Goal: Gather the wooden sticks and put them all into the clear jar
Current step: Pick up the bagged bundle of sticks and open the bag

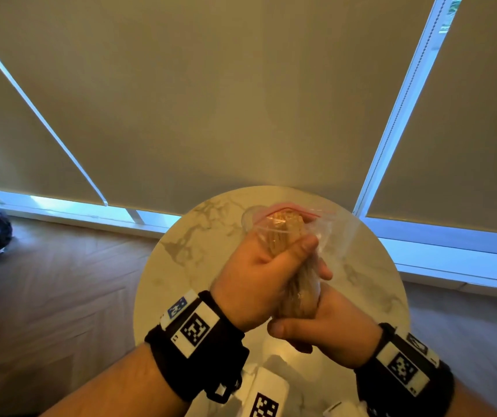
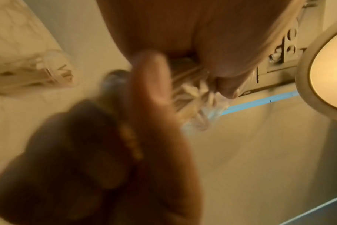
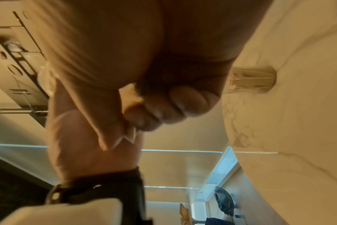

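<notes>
So the sticks (image 1: 286,236), still bagged, are gripped by both hands, left hand (image 1: 259,275) high, right hand (image 1: 322,323) low, long axis aimed away toward the jar (image 1: 251,218) just beyond on the surface (image 1: 187,242).

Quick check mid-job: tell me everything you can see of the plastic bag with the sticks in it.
The plastic bag is clear and crinkled, with a pink zip strip along its top edge. It is packed with a tight bundle of pale wooden sticks, whose ends show at the mouth. Held above the round marble table, it is gripped around the middle by the left hand, while the right hand holds the lower end.
</notes>
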